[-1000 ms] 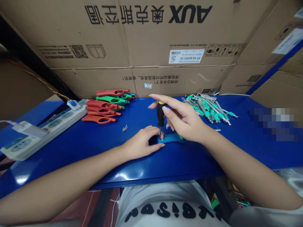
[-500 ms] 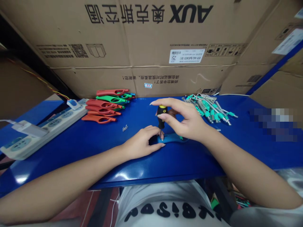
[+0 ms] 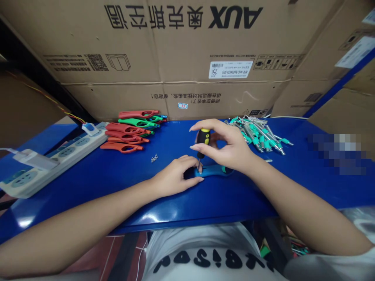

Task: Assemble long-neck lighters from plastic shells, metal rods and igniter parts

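as the left hand pins a blue plastic handle to the blue table, fingers curled over it for steadiness, the right hand pinches a screwdriver narrowly, tip down into the handle; red and green handles and a heap of metal pins sit beyond, clear of the work.

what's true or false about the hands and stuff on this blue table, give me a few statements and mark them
The right hand pinches a black-and-yellow screwdriver. True.
The left hand holds the screwdriver. False: it is closed over a blue plastic piece.
The screwdriver's shaft points up, away from the table. False: it points down at the blue piece.
Red and green plastic handles lie left of the hands. True.
The power strip sits right of the hands. False: it lies along the table's left side.
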`<act>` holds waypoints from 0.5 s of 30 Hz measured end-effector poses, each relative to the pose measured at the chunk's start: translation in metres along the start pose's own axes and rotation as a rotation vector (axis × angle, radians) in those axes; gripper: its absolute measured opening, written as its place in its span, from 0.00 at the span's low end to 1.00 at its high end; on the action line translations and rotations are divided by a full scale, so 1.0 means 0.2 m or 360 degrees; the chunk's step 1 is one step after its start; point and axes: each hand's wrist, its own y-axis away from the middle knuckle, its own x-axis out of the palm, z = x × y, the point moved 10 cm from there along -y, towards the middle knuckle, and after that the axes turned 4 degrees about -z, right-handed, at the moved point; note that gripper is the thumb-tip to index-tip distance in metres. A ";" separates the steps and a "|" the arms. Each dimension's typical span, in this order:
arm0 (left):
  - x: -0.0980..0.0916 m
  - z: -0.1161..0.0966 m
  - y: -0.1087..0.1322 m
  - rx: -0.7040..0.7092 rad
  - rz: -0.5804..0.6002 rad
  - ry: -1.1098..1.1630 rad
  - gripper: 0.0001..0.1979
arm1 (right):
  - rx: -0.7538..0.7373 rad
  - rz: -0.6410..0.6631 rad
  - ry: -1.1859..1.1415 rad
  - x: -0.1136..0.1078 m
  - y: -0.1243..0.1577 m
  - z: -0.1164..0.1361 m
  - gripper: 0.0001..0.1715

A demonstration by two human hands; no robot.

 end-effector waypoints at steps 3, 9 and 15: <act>0.00 0.00 0.00 0.0005 -0.0010 0.0014 0.08 | -0.0219 -0.0193 0.0302 -0.06 0.01 0.04 0.18; 0.00 0.00 0.00 0.0001 0.0010 0.0033 0.07 | 0.0092 0.0163 -0.0161 0.06 0.00 -0.02 0.24; 0.00 0.01 0.00 0.0007 0.0001 0.0097 0.07 | -0.0217 -0.0225 0.0394 -0.07 0.01 0.02 0.16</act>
